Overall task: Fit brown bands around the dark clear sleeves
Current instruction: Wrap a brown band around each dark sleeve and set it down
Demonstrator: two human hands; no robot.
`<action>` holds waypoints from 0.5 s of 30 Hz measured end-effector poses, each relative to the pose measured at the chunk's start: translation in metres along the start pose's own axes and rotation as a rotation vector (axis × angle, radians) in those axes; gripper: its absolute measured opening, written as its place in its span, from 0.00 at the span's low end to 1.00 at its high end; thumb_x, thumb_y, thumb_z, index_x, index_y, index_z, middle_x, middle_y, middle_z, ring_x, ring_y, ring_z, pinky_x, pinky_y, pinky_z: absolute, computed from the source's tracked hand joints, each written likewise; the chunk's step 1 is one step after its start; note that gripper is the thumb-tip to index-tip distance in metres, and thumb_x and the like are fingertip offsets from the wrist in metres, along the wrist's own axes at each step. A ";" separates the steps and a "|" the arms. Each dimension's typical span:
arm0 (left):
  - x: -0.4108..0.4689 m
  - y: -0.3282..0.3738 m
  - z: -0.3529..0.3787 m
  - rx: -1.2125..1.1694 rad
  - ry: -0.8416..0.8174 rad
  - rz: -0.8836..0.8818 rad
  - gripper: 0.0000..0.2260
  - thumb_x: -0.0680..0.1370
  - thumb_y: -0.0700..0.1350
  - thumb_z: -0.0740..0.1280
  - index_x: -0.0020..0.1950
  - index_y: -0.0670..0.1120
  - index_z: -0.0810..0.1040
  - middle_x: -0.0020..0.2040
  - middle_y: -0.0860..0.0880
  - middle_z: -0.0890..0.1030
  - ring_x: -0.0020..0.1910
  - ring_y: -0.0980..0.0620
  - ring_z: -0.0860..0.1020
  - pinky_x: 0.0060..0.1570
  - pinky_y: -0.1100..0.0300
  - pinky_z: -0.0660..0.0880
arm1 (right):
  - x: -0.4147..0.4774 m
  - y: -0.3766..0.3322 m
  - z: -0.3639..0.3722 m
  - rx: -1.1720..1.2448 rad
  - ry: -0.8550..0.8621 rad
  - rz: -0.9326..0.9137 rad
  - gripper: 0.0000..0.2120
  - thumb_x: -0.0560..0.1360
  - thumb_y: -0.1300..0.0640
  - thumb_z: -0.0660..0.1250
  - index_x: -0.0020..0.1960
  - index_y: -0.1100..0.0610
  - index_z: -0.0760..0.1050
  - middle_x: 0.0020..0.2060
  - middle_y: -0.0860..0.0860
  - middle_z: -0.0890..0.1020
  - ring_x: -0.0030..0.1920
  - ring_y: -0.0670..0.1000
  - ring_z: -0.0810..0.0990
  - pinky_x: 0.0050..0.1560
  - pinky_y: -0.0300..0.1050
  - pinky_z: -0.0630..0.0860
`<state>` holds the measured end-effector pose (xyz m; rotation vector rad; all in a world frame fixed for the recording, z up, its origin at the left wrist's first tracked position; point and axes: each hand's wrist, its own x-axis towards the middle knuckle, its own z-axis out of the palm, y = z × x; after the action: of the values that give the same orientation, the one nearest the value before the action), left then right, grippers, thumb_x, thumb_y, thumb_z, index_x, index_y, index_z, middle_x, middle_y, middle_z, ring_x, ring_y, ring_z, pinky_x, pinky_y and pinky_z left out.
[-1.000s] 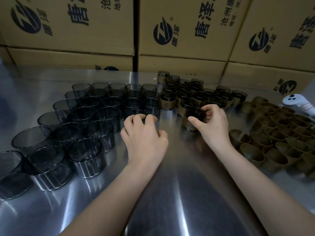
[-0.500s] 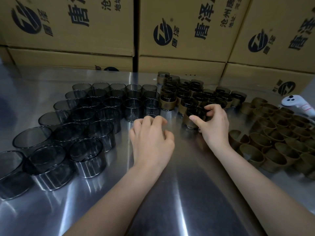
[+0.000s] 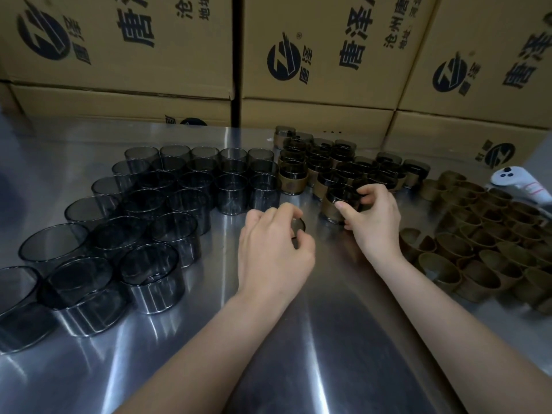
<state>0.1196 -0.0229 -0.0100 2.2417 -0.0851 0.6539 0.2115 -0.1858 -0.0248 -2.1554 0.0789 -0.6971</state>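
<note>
Holding, left: the left grip (image 3: 274, 249) is curled over a dark clear sleeve (image 3: 299, 227), with its fingertips at the rim. Only the sleeve's right edge shows past the fingers. It sits low at the middle of the bench (image 3: 328, 339); whether it touches the surface cannot be told.
Holding, right: the right grip (image 3: 373, 222) clasps a banded sleeve (image 3: 343, 195). The thumb lies on the front of its brown band (image 3: 328, 208) and the fingers hook over the far rim. This sleeve is upright at the near edge of the finished group.
Between the two: the held pieces are near each other but apart.
Plain sleeves (image 3: 179, 189): upright in close rows left of the left grip, running from the near left corner to the back middle.
Finished sleeves (image 3: 346, 167): each with a band on, packed behind the right grip and just beside the plain rows.
Loose bands (image 3: 478, 252): brown, standing crowded together right of the right forearm.
Bench surface: shiny steel.
Controller (image 3: 513, 183): white, at the far right beyond the loose bands.
Boxes (image 3: 313, 55): cardboard with dark printed logos, stacked along the back of the bench.
</note>
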 end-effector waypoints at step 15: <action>0.003 -0.015 0.007 0.144 -0.207 0.025 0.25 0.74 0.47 0.69 0.71 0.54 0.70 0.74 0.54 0.65 0.72 0.48 0.60 0.68 0.51 0.65 | 0.008 -0.009 -0.037 -0.464 -0.091 0.011 0.06 0.76 0.57 0.65 0.52 0.50 0.73 0.57 0.55 0.74 0.58 0.58 0.73 0.59 0.54 0.67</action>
<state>0.1288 -0.0168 -0.0224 2.4463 -0.1741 0.4519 0.1980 -0.2083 0.0038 -2.6240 0.2231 -0.6163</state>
